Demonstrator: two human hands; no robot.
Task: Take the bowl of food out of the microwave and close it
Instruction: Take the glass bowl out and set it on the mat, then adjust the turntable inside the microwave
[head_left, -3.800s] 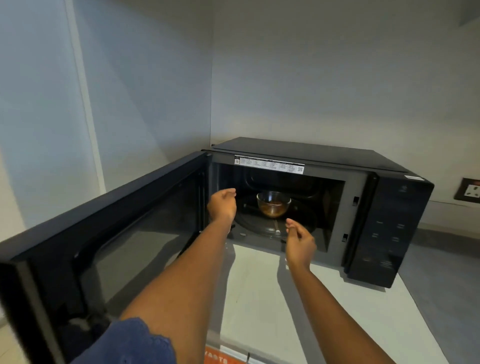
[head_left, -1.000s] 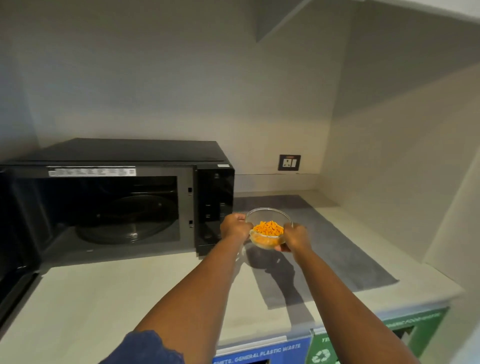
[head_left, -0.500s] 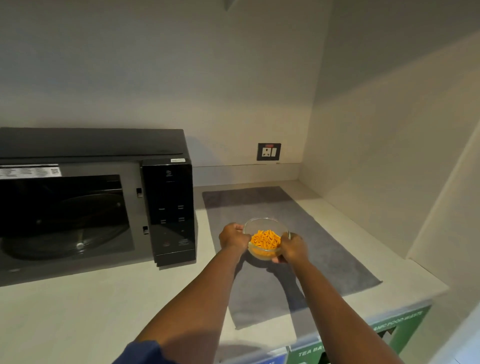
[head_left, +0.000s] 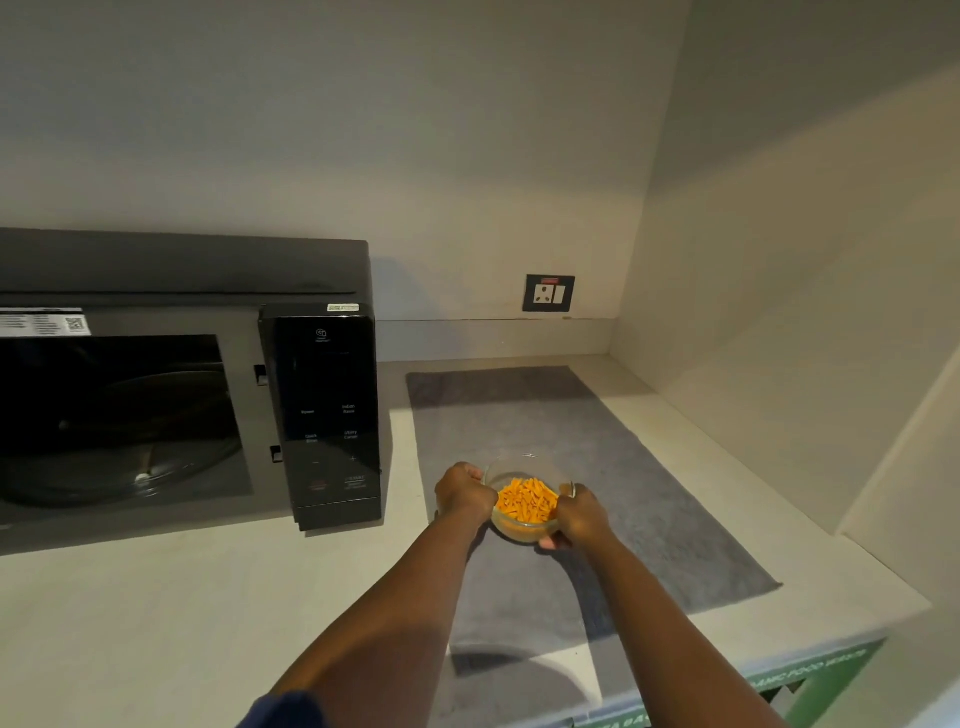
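A clear glass bowl (head_left: 525, 501) filled with orange food pieces is held between both hands low over a grey mat (head_left: 597, 447), right of the microwave. My left hand (head_left: 462, 493) grips its left side and my right hand (head_left: 579, 514) grips its right side and underside. Whether the bowl touches the mat I cannot tell. The black microwave (head_left: 322, 410) stands at the left with its cavity open and the glass turntable (head_left: 119, 452) bare inside. Its door is out of view to the left.
A pale countertop (head_left: 182, 613) carries the microwave and the mat. A wall socket (head_left: 549, 293) sits on the back wall. A side wall (head_left: 779, 312) closes the alcove on the right. Green bin labels (head_left: 810, 670) run below the counter's front edge.
Both hands took the bowl out of the microwave and carried it right. Since half a second ago it has dropped slightly toward the grey mat, and the view has shifted right.
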